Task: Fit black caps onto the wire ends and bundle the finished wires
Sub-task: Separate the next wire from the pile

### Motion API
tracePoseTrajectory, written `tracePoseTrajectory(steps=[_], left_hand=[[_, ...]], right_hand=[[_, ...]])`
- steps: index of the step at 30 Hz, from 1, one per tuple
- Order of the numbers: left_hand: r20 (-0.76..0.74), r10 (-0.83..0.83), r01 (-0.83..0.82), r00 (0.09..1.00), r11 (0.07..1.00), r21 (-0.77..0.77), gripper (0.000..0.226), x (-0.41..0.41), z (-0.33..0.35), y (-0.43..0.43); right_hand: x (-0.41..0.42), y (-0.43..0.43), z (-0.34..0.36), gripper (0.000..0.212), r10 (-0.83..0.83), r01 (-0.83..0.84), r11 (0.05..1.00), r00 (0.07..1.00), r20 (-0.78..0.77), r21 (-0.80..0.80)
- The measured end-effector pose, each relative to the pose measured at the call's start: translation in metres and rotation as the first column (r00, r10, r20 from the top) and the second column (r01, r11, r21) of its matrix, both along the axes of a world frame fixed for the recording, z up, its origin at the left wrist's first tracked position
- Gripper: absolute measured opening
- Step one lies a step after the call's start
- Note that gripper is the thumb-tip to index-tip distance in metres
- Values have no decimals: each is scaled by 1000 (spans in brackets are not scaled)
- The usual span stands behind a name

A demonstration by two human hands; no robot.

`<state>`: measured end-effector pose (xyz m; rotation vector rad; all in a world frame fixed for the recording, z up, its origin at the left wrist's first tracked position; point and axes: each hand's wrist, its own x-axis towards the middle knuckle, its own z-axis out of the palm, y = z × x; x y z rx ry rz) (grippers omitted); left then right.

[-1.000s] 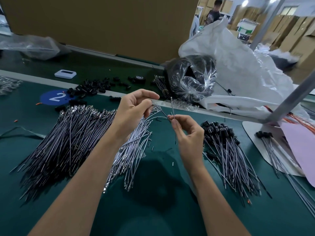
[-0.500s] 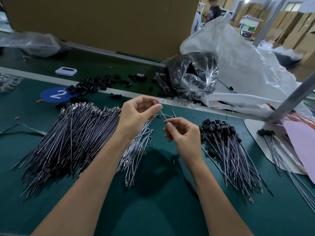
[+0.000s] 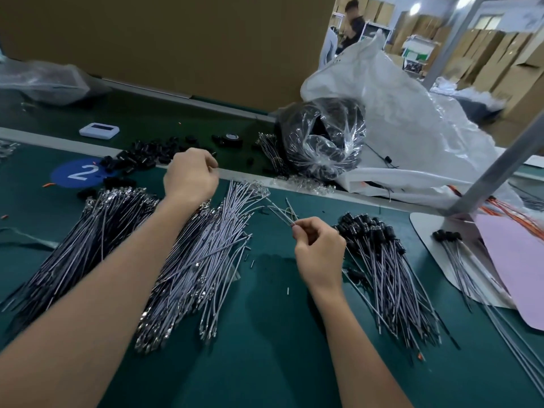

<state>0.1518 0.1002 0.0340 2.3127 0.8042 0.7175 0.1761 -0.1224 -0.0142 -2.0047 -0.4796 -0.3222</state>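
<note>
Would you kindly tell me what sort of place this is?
Probably a factory assembly line: a green bench with a round blue marker numbered 2, heaps of thin grey wires, stacked brown cardboard cartons behind.

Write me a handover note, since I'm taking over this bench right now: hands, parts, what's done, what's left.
Left hand: fingers curled, over the loose caps at the mat's far edge; whether it holds one is hidden.
Right hand: pinches a few wires, with no cap on their far ends.
Uncapped piles: left and centre of the mat.
Done: capped pile to the right, and a smaller capped lot further right; no tie shows on either.
Left: cap the held wires, work through the piles, then bundle.
</note>
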Motion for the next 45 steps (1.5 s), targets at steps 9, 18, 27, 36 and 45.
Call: tracePoseTrajectory(steps=[9,18,27,36,45], left_hand=[[-297,-36,59,954,996,70,16,35,-18,31],[-297,-50,46,953,999,-19,13,39,-13,37],[-230,70,-137,971,948,-288,22,37,-11,45],[11,52,-47,999,964,-260,19,29,-10,38],[419,-171,427,892,624,-654,20,-32,0,-18]], right_hand=[[-1,-1,-1,11,14,-14,1000,1000,23,-11],[-2,0,-1,10,21,-21,1000,1000,0,2],[-2,1,-2,11,19,-19,1000,1000,-11,14],[0,1,-2,10,14,-14,999,1000,-13,45],[-5,-1,8,7,-7,-2,995,996,88,99]])
